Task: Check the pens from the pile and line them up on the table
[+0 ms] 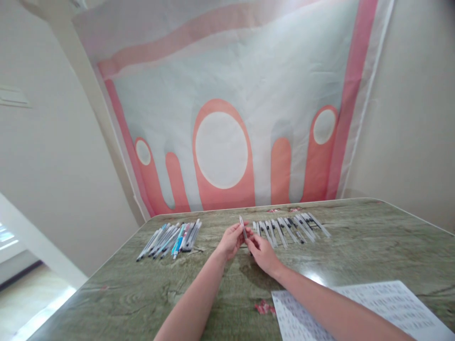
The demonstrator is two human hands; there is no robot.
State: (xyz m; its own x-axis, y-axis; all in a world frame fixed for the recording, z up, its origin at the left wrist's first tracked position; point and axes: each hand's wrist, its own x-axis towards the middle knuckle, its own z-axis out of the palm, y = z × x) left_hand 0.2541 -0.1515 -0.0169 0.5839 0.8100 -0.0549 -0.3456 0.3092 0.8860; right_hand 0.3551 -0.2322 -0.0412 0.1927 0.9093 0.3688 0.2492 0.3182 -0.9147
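Above the middle of the table, a slim pen point(243, 226) points up and away between my two hands. My left hand point(232, 239) is closed round its upper part from the left. Lower down, my right hand point(262, 253) pinches the same pen near its bottom end. Just beyond my right hand lies a row of clear pens point(287, 228) with dark parts, spread side by side. Off to the left is a closer bunch of pens point(170, 240), some white or clear and a few blue.
A printed sheet of paper point(384, 303) lies at the front right, partly under my right forearm. The wood-patterned table point(142, 293) reaches back to a wall hanging point(302, 76) in pink, orange and grey. Plain walls stand on both sides.
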